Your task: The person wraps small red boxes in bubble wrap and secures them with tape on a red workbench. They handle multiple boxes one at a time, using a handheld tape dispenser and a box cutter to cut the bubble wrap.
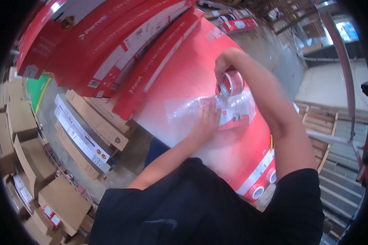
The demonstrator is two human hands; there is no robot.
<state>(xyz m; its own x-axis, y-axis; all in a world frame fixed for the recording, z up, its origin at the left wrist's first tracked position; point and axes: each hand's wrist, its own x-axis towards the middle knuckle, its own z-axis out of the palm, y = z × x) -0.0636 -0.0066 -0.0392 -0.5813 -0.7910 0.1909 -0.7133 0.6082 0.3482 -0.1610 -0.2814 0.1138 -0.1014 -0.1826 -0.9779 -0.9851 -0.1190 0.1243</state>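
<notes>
Bubble wrap [183, 111] lies on the red surface [188, 73] under 2 bare hands; a red-and-white printed piece [240, 118] shows at its right part, whether inside or beneath the film cannot be told. The left hand [207, 117] lies flat with fingers spread on the film, its grip released. The right hand [224, 69] has its grip closed on a roll of tape [237, 83], tilted just above the wrap. Probable faults: should the left hand press too lightly, a tug on the tape could drag the film askew or wrinkle it; slack tape could fold onto itself or catch a fingertip. Near the right sleeve [296, 192], 2 further rolls [256, 192] could be knocked by a wide elbow swing.
</notes>
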